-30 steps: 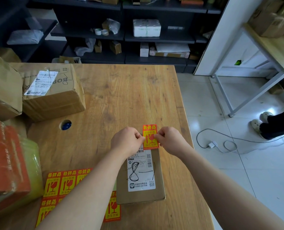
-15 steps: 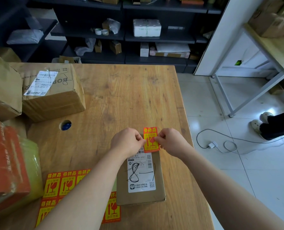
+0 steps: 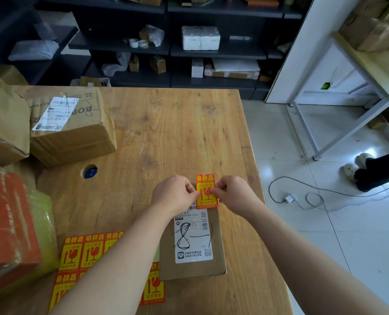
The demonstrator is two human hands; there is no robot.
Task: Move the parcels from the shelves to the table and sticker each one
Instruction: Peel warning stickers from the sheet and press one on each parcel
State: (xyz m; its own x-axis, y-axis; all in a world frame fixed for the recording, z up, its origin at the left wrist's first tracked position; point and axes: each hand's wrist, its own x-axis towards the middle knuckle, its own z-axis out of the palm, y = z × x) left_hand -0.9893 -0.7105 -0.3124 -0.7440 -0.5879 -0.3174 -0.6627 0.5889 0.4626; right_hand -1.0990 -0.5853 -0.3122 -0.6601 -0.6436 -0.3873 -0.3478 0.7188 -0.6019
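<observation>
Head view, looking down on a wooden tabletop [image 3: 177,133]. Dark shelves [image 3: 218,52] holding more packages stand behind it. A big cardboard box [image 3: 75,137] sits at the far left. A small flat parcel [image 3: 215,266] with a white shipping label [image 3: 193,237] lies near the front edge. A sheet of red-and-yellow fragile stickers [image 3: 80,253] lies just beside it, to its left. The left hand [image 3: 173,193] and right hand [image 3: 232,192] each pinch one side of a single sticker [image 3: 206,189], held over the parcel's far end. Likely risks: the sticker curls and sticks to itself or to the fingers, lands crooked, or covers the barcode [image 3: 203,220] just below it.
</observation>
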